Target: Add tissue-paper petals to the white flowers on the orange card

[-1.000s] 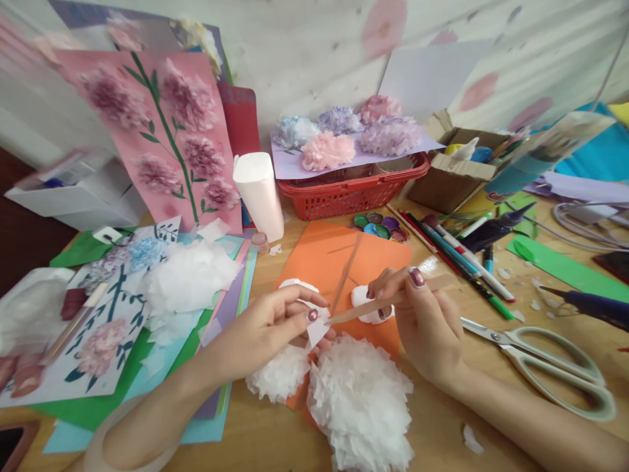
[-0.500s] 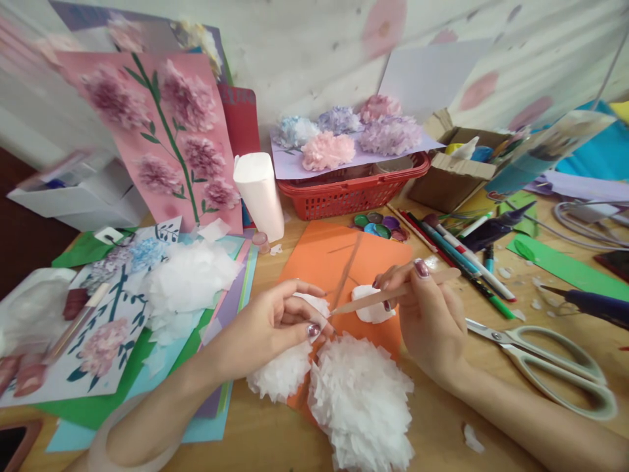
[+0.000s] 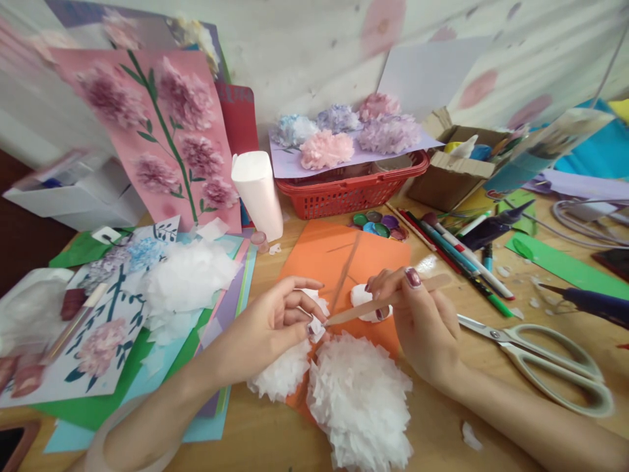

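Observation:
My left hand (image 3: 275,324) pinches a small scrap of white tissue paper (image 3: 317,326) between thumb and fingers. My right hand (image 3: 417,321) grips a wooden stick (image 3: 378,303) like a pen, its tip touching that scrap. Both hands hover over an orange paper sheet (image 3: 327,255). Just below them lie a large white tissue flower (image 3: 361,400) and a smaller one (image 3: 282,373). Another white tissue clump (image 3: 366,296) sits behind the stick on the orange sheet.
Scissors (image 3: 540,360) lie right of my right hand, with pens (image 3: 457,255) and a glue gun (image 3: 590,303) beyond. A red basket (image 3: 351,187) bears pastel flowers. A white cup (image 3: 258,193), pink flower card (image 3: 162,131) and loose tissue pile (image 3: 189,275) stand left.
The stick's tip has dipped back to the tissue scrap in my left fingers, and the scrap looks more crumpled than a second ago. Both hands stayed in place.

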A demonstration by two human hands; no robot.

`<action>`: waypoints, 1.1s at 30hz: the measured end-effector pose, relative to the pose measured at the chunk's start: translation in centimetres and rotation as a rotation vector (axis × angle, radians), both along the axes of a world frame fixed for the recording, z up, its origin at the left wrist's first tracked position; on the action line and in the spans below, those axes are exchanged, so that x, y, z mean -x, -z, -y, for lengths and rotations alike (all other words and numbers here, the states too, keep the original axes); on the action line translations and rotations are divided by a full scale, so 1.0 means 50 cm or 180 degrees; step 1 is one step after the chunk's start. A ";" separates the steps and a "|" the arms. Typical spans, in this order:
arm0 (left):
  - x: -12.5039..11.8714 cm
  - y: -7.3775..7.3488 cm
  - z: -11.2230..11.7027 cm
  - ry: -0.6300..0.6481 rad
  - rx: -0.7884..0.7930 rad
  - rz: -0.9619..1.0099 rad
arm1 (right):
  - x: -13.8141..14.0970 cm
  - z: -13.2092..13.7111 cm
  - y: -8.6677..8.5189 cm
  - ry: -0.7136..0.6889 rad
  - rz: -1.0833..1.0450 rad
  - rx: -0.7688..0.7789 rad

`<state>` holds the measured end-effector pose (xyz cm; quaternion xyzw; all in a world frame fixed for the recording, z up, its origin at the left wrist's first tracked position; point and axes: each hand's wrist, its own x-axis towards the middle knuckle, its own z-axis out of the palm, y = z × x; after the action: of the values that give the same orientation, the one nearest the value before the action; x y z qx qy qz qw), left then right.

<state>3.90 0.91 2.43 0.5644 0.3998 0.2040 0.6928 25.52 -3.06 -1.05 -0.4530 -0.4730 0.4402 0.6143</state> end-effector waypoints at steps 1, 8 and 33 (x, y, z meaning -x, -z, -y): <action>0.001 -0.001 0.000 -0.0007 -0.0006 -0.0011 | 0.000 0.000 0.000 0.0013 0.0009 0.0018; -0.002 -0.016 0.001 -0.0212 0.0195 -0.0037 | -0.001 0.001 0.009 -0.0002 0.0125 -0.0225; 0.008 -0.001 -0.023 -0.0985 -0.0944 -0.0862 | -0.018 -0.021 0.036 -0.0381 0.2018 -0.1270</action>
<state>3.49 2.07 2.50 0.6141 0.5363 0.2866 0.5031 26.40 -2.00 -2.84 -0.4097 -0.7417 0.2125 0.4867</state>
